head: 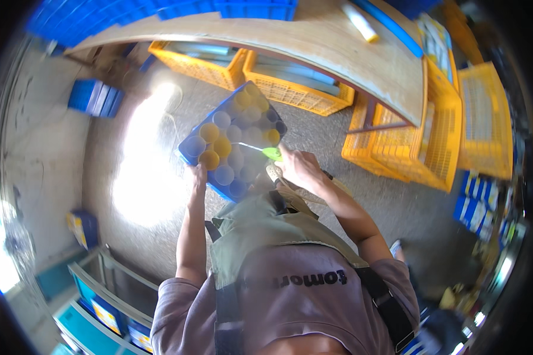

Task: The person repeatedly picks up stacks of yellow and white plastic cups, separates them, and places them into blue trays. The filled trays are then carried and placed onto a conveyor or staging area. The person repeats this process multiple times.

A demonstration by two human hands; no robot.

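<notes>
A blue box (218,191) is in front of my body, filled with upright cylindrical tubes. Some tube ends are yellow (222,147) and others are whitish and translucent (224,175). My left hand (197,175) grips the box at its left edge, the thumb near a yellow tube end. In my right hand (301,167) is a tool with a bright green handle (272,154). Its thin, pale shaft (250,146) points left over the tubes, and whether the tip touches them I cannot tell. Blur hides the tool's exact kind.
A wooden workbench (311,53) spans the far side, bearing blue bins (255,9) and a white tube with a yellow end (359,23). Yellow plastic crates (300,98) holding long tubes stand beneath it; more yellow crates (442,146) are right. Lower left is a teal-and-grey rack (91,326).
</notes>
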